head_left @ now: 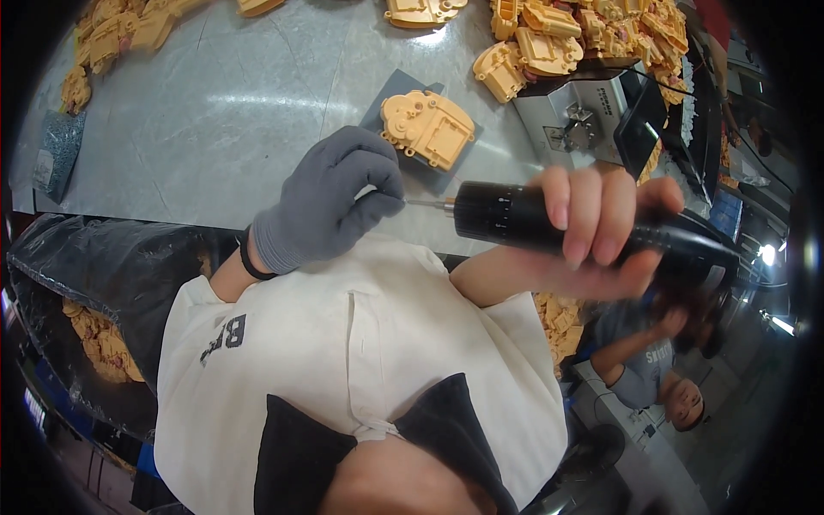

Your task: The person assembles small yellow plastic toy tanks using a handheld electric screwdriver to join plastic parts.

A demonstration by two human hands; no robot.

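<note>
My left hand (330, 197), in a grey glove, has thumb and fingertips pinched together at the tip of a thin metal bit. Whatever sits between those fingertips is hidden. The bit belongs to a black electric screwdriver (498, 211), held level with its tip pointing left. My bare right hand (592, 219) wraps round the body of that screwdriver. Just beyond my left fingers, a yellow-orange plastic housing (429, 129) with round bosses and a rectangular recess rests on a dark grey fixture block (422, 177). Neither hand touches the housing.
A light metal box-shaped device (558, 120) stands right of the fixture. Behind it more yellow housings (549, 51) are piled. Other parts (107, 39) lie far left, above a clear bag of small pieces (58, 154). A co-worker (644, 365) sits at the right.
</note>
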